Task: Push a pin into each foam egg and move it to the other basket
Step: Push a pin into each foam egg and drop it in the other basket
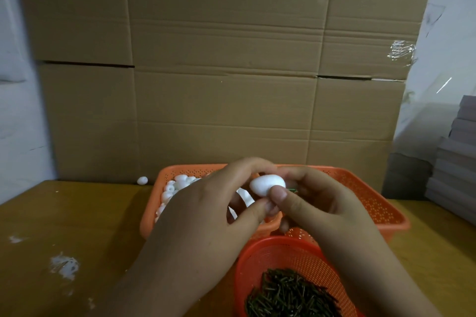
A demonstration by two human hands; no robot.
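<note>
Pinning step: my left hand grips foam egg over the baskets, right hand pinches pin (barely visible) at its end. Next: push straight, drop in right basket.

Backdrop: flattened cardboard boxes, upright, 12 o'clock.
Tape: clear scrap on the cardboard, 2 o'clock.
Stack: grey flat boards, 3 o'clock.
Tabletop: wooden, white smudges at 8 o'clock.
</note>
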